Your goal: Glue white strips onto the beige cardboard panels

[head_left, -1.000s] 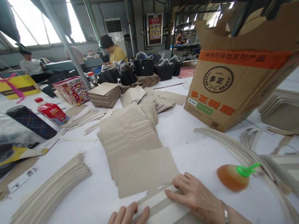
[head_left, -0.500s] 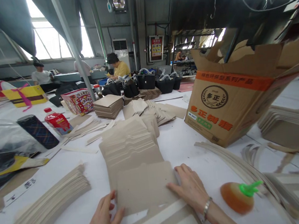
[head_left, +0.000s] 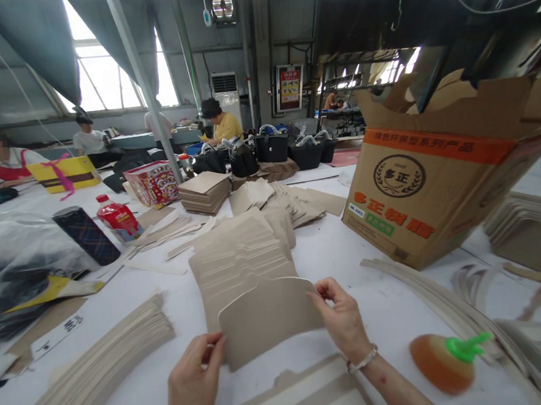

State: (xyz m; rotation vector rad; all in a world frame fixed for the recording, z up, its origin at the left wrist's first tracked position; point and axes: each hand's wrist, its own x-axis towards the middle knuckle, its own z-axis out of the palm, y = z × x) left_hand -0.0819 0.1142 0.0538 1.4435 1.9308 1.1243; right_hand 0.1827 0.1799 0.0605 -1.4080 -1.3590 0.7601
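A grey-brown cardboard panel (head_left: 271, 321) is held up and tilted between my two hands. My left hand (head_left: 195, 378) pinches its left edge, fingers closed. At its upper right corner my right hand (head_left: 340, 317), with a bracelet on the wrist, pinches the board. Behind the panel lies a fanned row of similar cardboard panels (head_left: 239, 251). Closest to me, below the held panel, sits a board with pale strips (head_left: 301, 402) across it. A squeeze bottle of amber liquid (head_left: 439, 362) with a green nozzle rests right of my right forearm.
Curved stacks of cardboard strips lie left (head_left: 99, 368) and right (head_left: 435, 295). An open carton (head_left: 409, 194) stands at the right. A red bottle (head_left: 120, 218), a dark cylinder (head_left: 87, 234) and a plastic bag (head_left: 15, 255) are on the left. Several people work farther back.
The panel that lay flat on the row is now lifted and tilted up toward me. Both hands have gone from resting beside it to pinching its edges.
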